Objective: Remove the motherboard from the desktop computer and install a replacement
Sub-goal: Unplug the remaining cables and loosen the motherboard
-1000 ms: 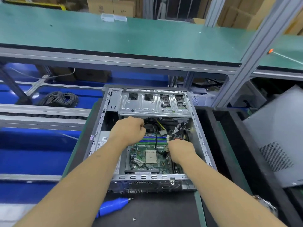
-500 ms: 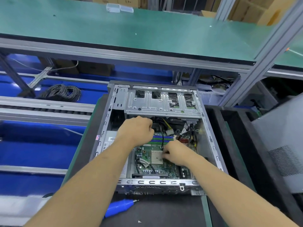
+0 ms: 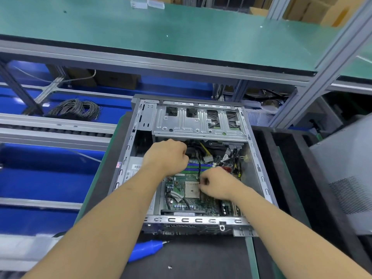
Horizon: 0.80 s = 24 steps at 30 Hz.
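An electronics assembly workshop: green-topped benches (image 3: 181, 31), aluminium framing (image 3: 322, 77), conveyor rails (image 3: 56, 127).

Case (image 3: 259, 170) is open on top, but the drive cage (image 3: 199, 123) roofs its far end. Cables (image 3: 203, 156) crowd the gap under it, over the board (image 3: 181, 190). Both hands fill the middle; side walls hem them in.

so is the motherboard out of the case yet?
Still in. The motherboard lies flat inside the open case, both hands working over it.
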Tool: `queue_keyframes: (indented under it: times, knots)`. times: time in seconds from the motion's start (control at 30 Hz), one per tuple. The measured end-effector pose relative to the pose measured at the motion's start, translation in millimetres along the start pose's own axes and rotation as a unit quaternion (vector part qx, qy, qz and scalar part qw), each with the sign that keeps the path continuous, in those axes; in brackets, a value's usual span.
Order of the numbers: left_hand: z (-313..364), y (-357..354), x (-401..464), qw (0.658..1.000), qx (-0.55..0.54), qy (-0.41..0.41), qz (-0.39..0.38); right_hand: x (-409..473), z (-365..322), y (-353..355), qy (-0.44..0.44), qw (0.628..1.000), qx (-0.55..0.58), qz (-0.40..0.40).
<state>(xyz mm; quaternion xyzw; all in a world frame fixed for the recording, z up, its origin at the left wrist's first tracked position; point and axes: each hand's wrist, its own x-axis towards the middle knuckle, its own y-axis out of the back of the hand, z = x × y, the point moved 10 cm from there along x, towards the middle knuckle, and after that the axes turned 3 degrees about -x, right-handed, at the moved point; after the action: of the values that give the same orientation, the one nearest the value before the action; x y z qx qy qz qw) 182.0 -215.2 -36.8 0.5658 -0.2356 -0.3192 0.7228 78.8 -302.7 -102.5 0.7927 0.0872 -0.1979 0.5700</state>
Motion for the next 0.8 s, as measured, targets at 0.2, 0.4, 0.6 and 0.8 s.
queue_keyframes:
  times: [0.2, 0.4, 0.6, 0.8]
  knots:
    - [-1.0, -0.8, 0.7, 1.0, 0.004, 0.005, -0.008, -29.9, 35.9, -10.9, -0.121, 0.984, -0.108, -0.077]
    - [-0.2, -1.7, 0.0, 1.0, 0.013, 0.004, -0.012, -40.5, 39.5, 9.7, -0.154, 0.976, -0.151, 0.014]
    - [0.7, -1.4, 0.2, 1.0, 0.017, 0.004, -0.015, -44.9, 62.0, -24.0, -0.184, 0.956, -0.173, -0.151]
    - [0.5, -2.2, -0.1, 0.999, 0.025, 0.005, -0.022, -32.1, 76.6, -35.3, -0.227, 0.953, -0.126, -0.158]
